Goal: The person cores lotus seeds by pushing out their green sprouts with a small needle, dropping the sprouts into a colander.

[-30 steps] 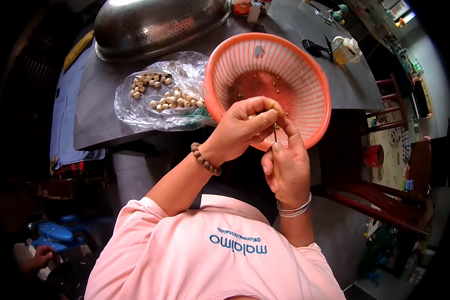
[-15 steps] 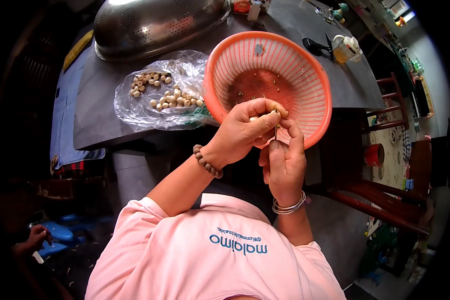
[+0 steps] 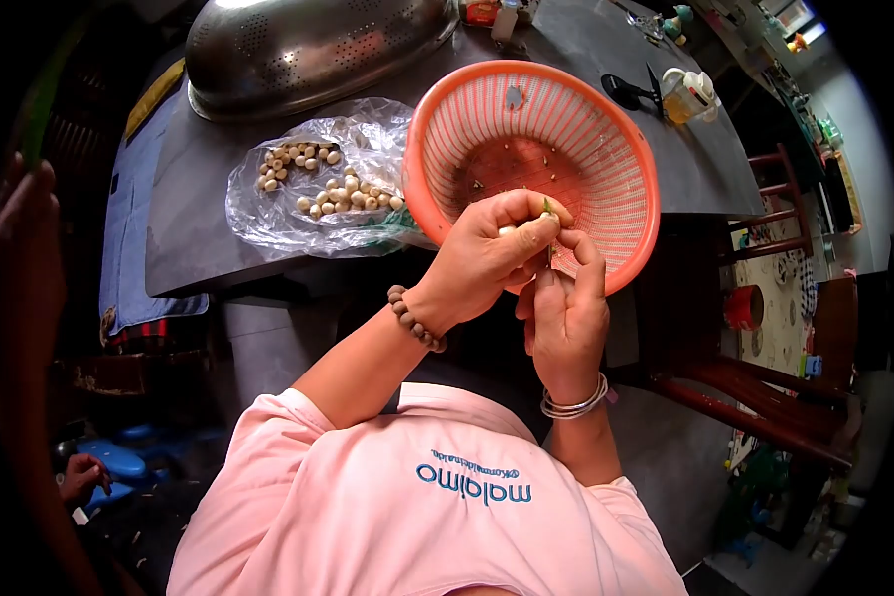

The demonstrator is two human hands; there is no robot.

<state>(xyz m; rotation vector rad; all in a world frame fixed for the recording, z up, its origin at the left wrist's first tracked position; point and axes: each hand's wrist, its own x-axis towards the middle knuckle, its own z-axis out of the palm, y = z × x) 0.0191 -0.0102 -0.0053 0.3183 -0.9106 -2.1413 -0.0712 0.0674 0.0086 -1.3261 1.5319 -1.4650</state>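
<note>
My left hand (image 3: 492, 243), with a beaded bracelet at the wrist, is closed on pale lotus seeds (image 3: 508, 230) over the near rim of an orange plastic basket (image 3: 646, 179). A small green shoot (image 3: 547, 205) pokes up at its fingertips. Just to the right and below, my right hand (image 3: 568, 323) pinches a thin pick (image 3: 550, 256) that points up at the seed. Small bits lie on the basket's floor. Left of the basket, several loose lotus seeds (image 3: 353, 194) rest on a clear plastic bag (image 3: 258, 223).
A perforated metal colander (image 3: 318, 50) lies upside down on the dark table (image 3: 199, 219). Farther right stands a jug of amber liquid (image 3: 683, 104). At the left edge, another person's hand (image 3: 20, 214) is near something green, and a further hand (image 3: 84, 477) shows below. Wooden chairs (image 3: 765, 402) stand right.
The green shoot now stands out above my left fingertips, and less of the pick shows below the seed. Another person's raised hand has come into view at the left edge.
</note>
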